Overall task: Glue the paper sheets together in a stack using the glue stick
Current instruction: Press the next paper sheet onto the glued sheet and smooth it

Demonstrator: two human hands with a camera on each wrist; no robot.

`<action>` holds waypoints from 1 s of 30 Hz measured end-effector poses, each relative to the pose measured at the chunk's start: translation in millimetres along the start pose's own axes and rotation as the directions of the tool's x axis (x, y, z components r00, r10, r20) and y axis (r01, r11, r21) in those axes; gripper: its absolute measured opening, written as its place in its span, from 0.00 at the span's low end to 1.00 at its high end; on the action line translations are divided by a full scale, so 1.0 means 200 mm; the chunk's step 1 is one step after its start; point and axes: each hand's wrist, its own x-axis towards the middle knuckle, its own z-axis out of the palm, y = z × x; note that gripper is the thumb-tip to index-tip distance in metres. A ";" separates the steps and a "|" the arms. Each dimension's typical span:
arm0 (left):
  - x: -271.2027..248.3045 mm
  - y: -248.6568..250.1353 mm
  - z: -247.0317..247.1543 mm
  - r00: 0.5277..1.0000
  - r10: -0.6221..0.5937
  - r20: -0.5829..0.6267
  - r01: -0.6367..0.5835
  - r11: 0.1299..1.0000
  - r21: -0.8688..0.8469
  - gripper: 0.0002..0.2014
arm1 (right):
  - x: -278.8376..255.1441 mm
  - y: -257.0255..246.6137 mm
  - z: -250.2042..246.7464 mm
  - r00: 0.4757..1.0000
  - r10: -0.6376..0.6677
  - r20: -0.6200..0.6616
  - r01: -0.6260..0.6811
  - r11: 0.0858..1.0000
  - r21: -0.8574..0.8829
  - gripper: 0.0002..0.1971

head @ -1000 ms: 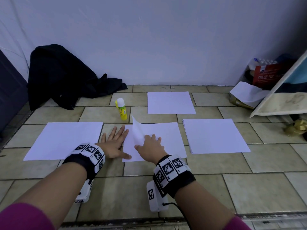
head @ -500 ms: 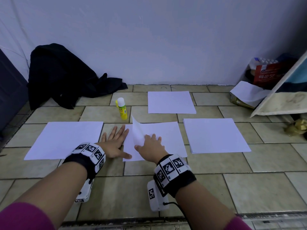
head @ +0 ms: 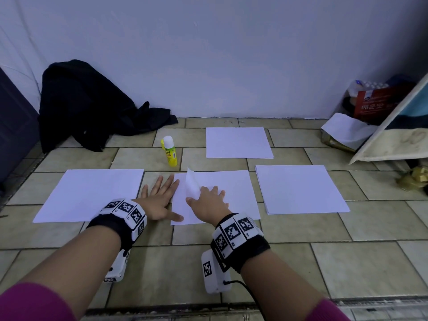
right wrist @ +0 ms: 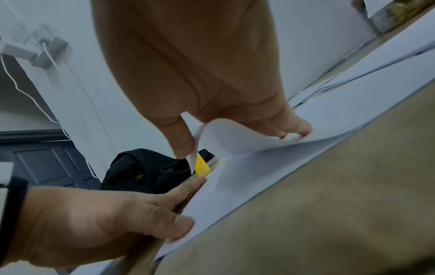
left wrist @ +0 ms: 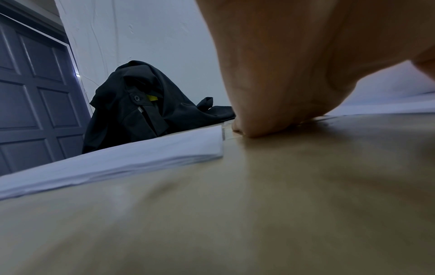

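Note:
Four lots of white paper lie on the tiled floor: a left stack [head: 88,193] [left wrist: 117,158], a middle stack [head: 227,191], a far sheet [head: 238,142] and a right stack [head: 298,188]. A yellow glue stick [head: 169,151] [right wrist: 202,167] with a white cap stands upright beyond the middle stack. My left hand [head: 159,195] [right wrist: 105,219] lies flat with fingers spread, its thumb on the middle stack's near left corner. My right hand [head: 205,199] pinches the top sheet's curled-up left corner [head: 192,184] [right wrist: 226,137] between thumb [right wrist: 181,141] and fingers.
A black jacket [head: 92,107] [left wrist: 146,104] is heaped against the wall at the back left, next to a dark door [left wrist: 35,93]. Bags, a red package [head: 379,100] and a leaning board [head: 393,140] crowd the right corner.

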 end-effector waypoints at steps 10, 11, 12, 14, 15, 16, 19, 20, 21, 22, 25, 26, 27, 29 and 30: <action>-0.01 0.01 -0.01 1.000 0.002 0.002 -0.002 1.000 0.007 0.56 | 0.00 0.02 0.00 1.000 -0.032 0.001 0.032 0.999 -0.015 0.34; -0.01 0.01 -0.01 1.000 0.002 0.001 -0.002 1.000 0.005 0.56 | 0.00 0.02 0.00 0.999 -0.032 0.002 0.032 0.999 -0.015 0.34; -0.01 0.01 -0.01 1.000 0.002 0.002 -0.002 1.000 0.003 0.56 | -0.01 0.02 0.00 0.999 -0.032 0.003 0.032 0.999 -0.014 0.35; -0.01 0.00 -0.01 1.000 0.002 0.005 -0.002 1.000 0.004 0.56 | -0.01 0.02 -0.01 0.999 -0.037 0.003 0.037 0.999 -0.009 0.36; -0.01 0.00 -0.01 1.000 0.002 0.006 -0.002 1.000 0.005 0.56 | -0.01 0.03 -0.01 0.999 -0.042 0.003 0.042 0.999 -0.007 0.37; -0.01 0.00 -0.01 1.000 0.003 0.005 -0.003 1.000 0.004 0.56 | -0.01 0.03 -0.01 0.999 -0.048 0.004 0.048 0.999 -0.005 0.38; 0.00 0.00 0.00 1.000 0.002 -0.001 -0.002 1.000 -0.004 0.57 | -0.01 0.03 -0.01 0.998 -0.066 0.005 0.066 0.998 0.008 0.41; 0.00 0.00 0.00 1.000 0.002 -0.006 -0.002 1.000 -0.006 0.58 | -0.01 0.03 -0.01 0.998 -0.069 0.010 0.069 0.998 0.008 0.41; 0.00 -0.01 0.00 1.000 0.004 -0.009 -0.004 1.000 -0.009 0.58 | -0.01 0.03 -0.01 0.997 -0.071 0.015 0.071 0.997 0.002 0.41; -0.01 -0.01 0.00 1.000 0.009 -0.010 -0.009 1.000 -0.012 0.58 | -0.01 0.03 -0.01 0.997 -0.073 0.019 0.073 0.997 -0.009 0.41; -0.02 0.00 -0.01 1.000 0.024 -0.009 -0.024 1.000 -0.005 0.59 | -0.02 0.03 0.00 0.996 -0.078 0.038 0.080 0.995 -0.057 0.39; -0.03 0.00 -0.02 1.000 0.027 -0.010 -0.027 1.000 -0.003 0.60 | -0.03 0.03 0.00 0.996 -0.078 0.045 0.081 0.994 -0.075 0.38; -0.03 0.00 -0.02 0.999 0.030 -0.009 -0.030 1.000 -0.008 0.61 | -0.03 0.03 0.00 0.996 -0.076 0.049 0.081 0.993 -0.091 0.37; -0.04 0.00 -0.03 1.000 0.027 -0.001 -0.027 0.999 -0.024 0.63 | -0.03 0.03 0.01 0.996 -0.073 0.046 0.078 0.990 -0.115 0.36; -0.05 -0.01 -0.03 1.000 0.024 0.002 -0.024 0.999 -0.030 0.64 | -0.03 0.03 0.01 0.997 -0.071 0.043 0.076 0.989 -0.124 0.35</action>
